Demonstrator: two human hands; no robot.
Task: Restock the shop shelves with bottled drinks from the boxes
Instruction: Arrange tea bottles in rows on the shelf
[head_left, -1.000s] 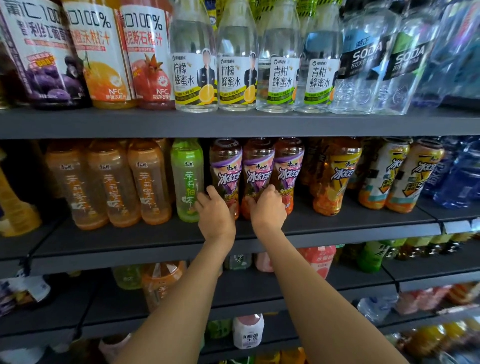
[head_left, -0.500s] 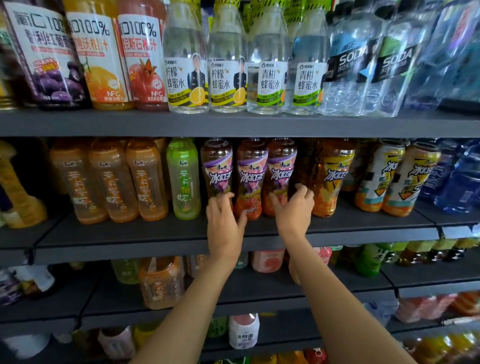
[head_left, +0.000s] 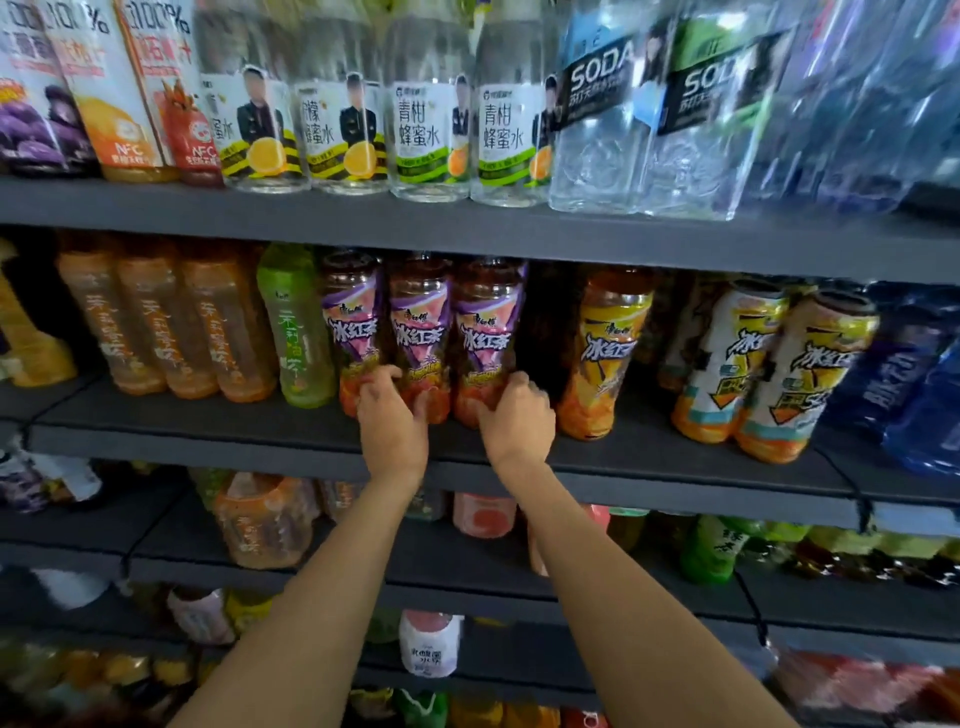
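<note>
In the head view, the left hand (head_left: 390, 419) curls its fingers around the bases of two purple-label tea bottles (head_left: 358, 332); the right hand (head_left: 518, 422) grips the third (head_left: 485, 338). All three stand on the middle shelf (head_left: 208, 431).

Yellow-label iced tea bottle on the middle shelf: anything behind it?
Behind the yellow-label iced tea bottle the shelf is dark. To its left a dark gap separates it from the purple-label bottle held by the right hand. Whether more bottles stand behind cannot be seen.
</note>
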